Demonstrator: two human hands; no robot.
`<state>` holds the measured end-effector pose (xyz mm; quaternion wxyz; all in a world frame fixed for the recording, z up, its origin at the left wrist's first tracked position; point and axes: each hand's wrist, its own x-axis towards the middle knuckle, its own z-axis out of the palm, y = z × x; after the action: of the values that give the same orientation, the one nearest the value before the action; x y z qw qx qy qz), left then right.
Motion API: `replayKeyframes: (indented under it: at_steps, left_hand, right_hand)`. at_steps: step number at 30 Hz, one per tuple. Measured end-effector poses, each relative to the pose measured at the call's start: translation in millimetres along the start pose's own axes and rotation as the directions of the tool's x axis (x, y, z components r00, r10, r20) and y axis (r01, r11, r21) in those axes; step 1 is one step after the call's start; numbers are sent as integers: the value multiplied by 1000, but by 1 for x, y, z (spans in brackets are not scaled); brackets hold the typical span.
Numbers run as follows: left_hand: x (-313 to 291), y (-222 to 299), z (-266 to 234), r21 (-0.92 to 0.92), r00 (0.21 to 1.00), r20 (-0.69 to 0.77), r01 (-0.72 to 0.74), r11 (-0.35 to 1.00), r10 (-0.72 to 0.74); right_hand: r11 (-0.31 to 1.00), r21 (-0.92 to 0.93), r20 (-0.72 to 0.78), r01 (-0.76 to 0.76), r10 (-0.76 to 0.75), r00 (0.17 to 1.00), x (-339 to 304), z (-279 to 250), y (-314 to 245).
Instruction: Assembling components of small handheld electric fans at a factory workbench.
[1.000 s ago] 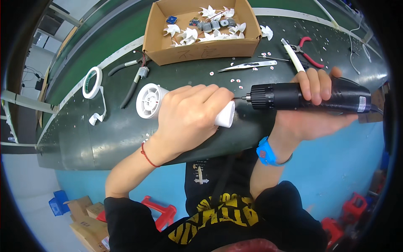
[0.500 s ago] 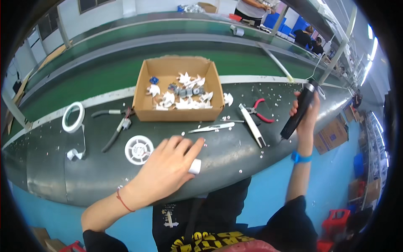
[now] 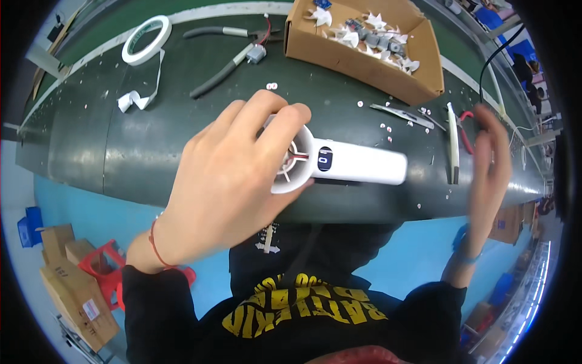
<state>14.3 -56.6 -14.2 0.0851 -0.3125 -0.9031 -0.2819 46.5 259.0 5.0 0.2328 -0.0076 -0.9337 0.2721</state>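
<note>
My left hand (image 3: 233, 164) is closed round the round, open head of a white handheld fan (image 3: 364, 162), holding it above the dark work surface. Its handle points right, with a small black display near the head. Inside the head, spokes and a bit of red wire show; my fingers cover the rest. My right hand (image 3: 490, 158), blurred, is raised at the right with its fingers stretched out and nothing visible in it. Close by it lie a slim white tool (image 3: 453, 145) and red-handled pliers (image 3: 465, 133), partly hidden.
At the back stands a cardboard box (image 3: 357, 67) with white fan blades and small motors. Grey-handled pliers (image 3: 221, 79) lie beside a small motor (image 3: 256, 54), left of the box. A tape roll (image 3: 147, 40) is at far left, tweezers (image 3: 403, 115) before the box. A black cord (image 3: 485, 70) hangs at right.
My left hand has lifted the white fan off the work surface. The black electric screwdriver has left my right hand and is out of sight. The view has shifted.
</note>
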Motion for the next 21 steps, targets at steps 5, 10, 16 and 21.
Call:
replayKeyframes:
  at_steps: [5,10,16,21]
  left_hand:
    - [-13,-1,4,-208,999,-28,22,978,-29]
    - [-16,-2,5,-141,979,-94,-193,971,181]
    - [19,0,-7,-154,978,-50,-209,966,204]
    - [65,12,-39,-229,938,-209,-321,919,276]
  right_hand:
    - [762,-71,499,643,-531,685,-11,39,-77]
    - [832,85,563,548,-494,662,-19,46,-67]
    - [851,56,503,523,-476,721,0,39,-61]
    - [602,-297,15,741,-773,634,36,7,-66]
